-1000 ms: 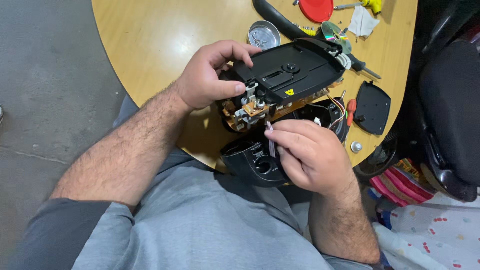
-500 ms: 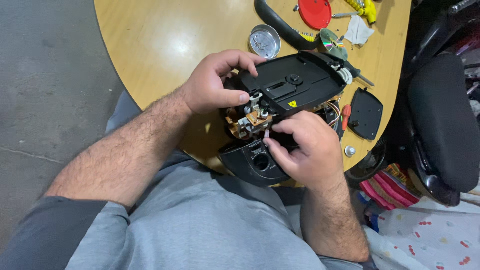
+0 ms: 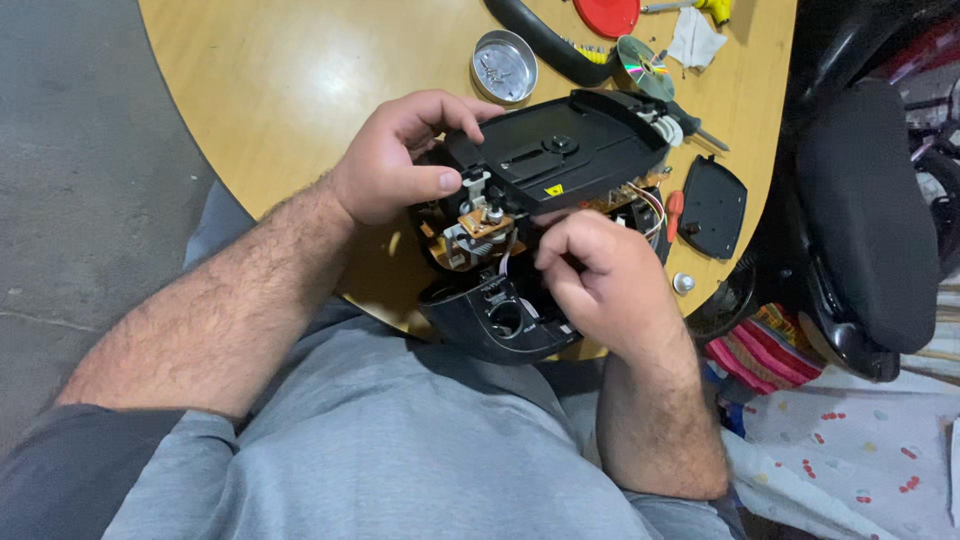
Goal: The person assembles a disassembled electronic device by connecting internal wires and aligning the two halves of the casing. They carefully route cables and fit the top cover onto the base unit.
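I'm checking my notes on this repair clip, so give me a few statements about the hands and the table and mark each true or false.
1. The left hand grips the black top cover of the opened device. True.
2. The right hand rests flat on the wooden table. False: it is curled at the device's exposed innards.
3. A small round metal tin sits on the table. True.
4. The red disc lies in the person's lap. False: it lies on the table's far edge.

Even, fairly bright indoor light falls from above. A pale glare patch sits on the wooden worktop [image 3: 330, 80] in the upper middle of the frame. Soft shadows gather under the hands at centre. The centre is sharp; the frame's corners stretch slightly, and the right edge is darker.
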